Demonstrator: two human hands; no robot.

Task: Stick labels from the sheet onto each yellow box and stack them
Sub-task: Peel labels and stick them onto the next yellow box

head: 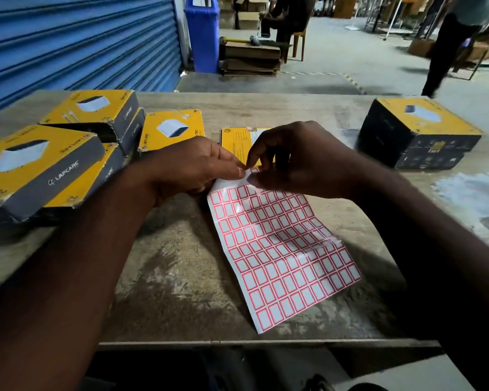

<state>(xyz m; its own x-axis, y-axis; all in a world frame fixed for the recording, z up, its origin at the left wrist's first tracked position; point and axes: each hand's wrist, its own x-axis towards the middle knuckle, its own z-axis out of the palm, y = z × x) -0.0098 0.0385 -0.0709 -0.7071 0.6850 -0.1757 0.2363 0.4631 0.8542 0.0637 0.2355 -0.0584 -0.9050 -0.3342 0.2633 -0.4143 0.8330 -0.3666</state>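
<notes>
- Label sheet of glossy white paper gridded with red-bordered rectangular stickers (280, 249): lies slanted on the worn grey-brown wooden table (181, 292), far corner raised between both hands.
- Left hand (192, 167): pinches the sheet's upper corner between thumb and fingers, steadying it.
- Right hand (299, 159): pinches a single red-bordered label (253, 171) at the top edge; cannot tell whether already fully free.
- Step in hand, judging by this: peeling one label off.
- Flat yellow box with its printed text face up (235, 139): sits just beyond the hands, probably next to be labelled.
- Stack of two yellow-and-black boxes (418, 131): stands at the right, likely the finished pile.
- Loose heap of yellow-and-grey boxes (54, 159): waits at the left.
- Next move calls for lifting the label clean without curling it, pressing it flat onto the yellow box, then carrying that box to the stack.
</notes>
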